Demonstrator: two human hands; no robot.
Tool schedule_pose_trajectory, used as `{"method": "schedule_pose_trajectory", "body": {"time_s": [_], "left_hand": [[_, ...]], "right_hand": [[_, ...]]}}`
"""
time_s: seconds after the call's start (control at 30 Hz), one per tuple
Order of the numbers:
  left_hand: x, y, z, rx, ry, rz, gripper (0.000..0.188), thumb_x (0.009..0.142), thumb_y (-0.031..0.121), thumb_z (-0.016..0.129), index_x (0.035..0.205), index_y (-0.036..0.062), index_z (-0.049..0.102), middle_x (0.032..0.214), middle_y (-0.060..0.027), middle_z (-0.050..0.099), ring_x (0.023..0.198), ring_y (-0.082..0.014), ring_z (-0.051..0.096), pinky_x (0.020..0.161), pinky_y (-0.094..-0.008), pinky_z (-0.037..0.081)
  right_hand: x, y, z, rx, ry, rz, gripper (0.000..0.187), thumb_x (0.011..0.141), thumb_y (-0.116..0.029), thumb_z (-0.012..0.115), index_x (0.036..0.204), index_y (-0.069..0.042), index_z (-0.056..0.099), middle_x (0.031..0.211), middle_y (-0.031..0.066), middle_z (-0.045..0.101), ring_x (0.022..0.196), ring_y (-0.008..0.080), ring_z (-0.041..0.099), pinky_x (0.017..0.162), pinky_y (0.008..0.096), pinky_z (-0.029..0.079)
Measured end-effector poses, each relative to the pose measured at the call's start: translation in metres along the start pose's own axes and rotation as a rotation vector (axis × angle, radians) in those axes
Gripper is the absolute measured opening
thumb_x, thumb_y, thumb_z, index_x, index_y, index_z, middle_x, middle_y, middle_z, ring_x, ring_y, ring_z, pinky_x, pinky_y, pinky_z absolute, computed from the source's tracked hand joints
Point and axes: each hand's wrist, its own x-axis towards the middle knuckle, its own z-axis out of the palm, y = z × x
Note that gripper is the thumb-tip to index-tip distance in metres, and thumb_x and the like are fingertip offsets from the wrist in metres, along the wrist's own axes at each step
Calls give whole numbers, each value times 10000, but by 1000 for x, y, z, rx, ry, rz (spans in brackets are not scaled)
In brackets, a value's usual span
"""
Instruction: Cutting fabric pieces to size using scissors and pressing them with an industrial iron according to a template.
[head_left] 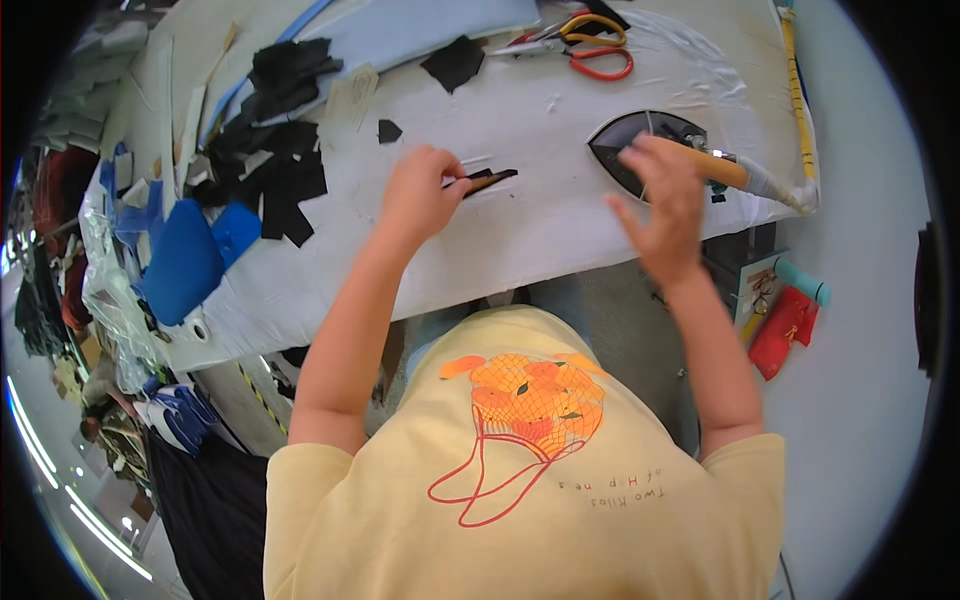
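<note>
My left hand (425, 192) is closed, thumb and fingers together at one end of a narrow black fabric strip (505, 175) on the white-covered table. A slim brown piece lies along the strip; its kind is too small to make out. My right hand (668, 205), a little smeared by motion, is beside the iron (625, 135) with thumb and fingers apart. The iron has a dark pointed plate and an orange-brown handle (715, 168). The hand overlaps the iron in the picture, and I cannot tell whether they touch.
Black fabric pieces (290, 180) are heaped at the left, near a blue padded piece (182, 262). Scissors with red and yellow handles (600, 62) lie at the back. A yellow measuring tape (797, 90) runs along the right edge. A red pouch (782, 332) sits below the table.
</note>
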Motion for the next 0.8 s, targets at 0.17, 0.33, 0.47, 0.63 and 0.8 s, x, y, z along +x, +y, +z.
{"method": "schedule_pose_trajectory", "body": {"time_s": [0.17,0.33,0.47,0.63,0.8], "left_hand": [[-45,38,-35,-1186,-7,-367,246,871,76,712,1059,34,558,901,-7,632,797,-95,604,690,-247,487],[-81,75,-65,-1342,121,-160,424,867,-5,692,1202,20,433,1034,-82,605,930,-142,615,803,-275,533],[-99,85,-86,-1221,224,-55,471,875,-29,667,1253,24,390,1063,-89,588,929,-140,608,809,-273,528],[-113,82,-98,-1258,274,12,452,882,-42,645,1260,49,415,1170,-103,560,921,-115,587,819,-263,510],[-119,82,-114,-431,512,293,486,652,122,879,1068,75,631,1318,-121,508,1070,-250,578,895,-358,481]], "right_hand": [[-21,-96,24,993,-177,661,457,857,-273,740,1213,-41,571,1142,106,623,1025,211,623,857,344,513],[13,-146,6,1208,-81,662,429,888,-265,726,1153,27,558,971,96,655,911,147,647,758,285,535],[18,-157,-12,1379,-166,702,252,968,-178,589,1104,33,578,936,83,668,833,130,655,744,270,545],[18,-178,-24,1513,-98,709,219,1009,-126,489,1110,44,582,959,80,673,829,120,653,741,268,555],[11,-181,-20,1369,-55,617,231,1006,-126,507,1144,43,584,980,85,671,861,121,657,776,272,563]]}}
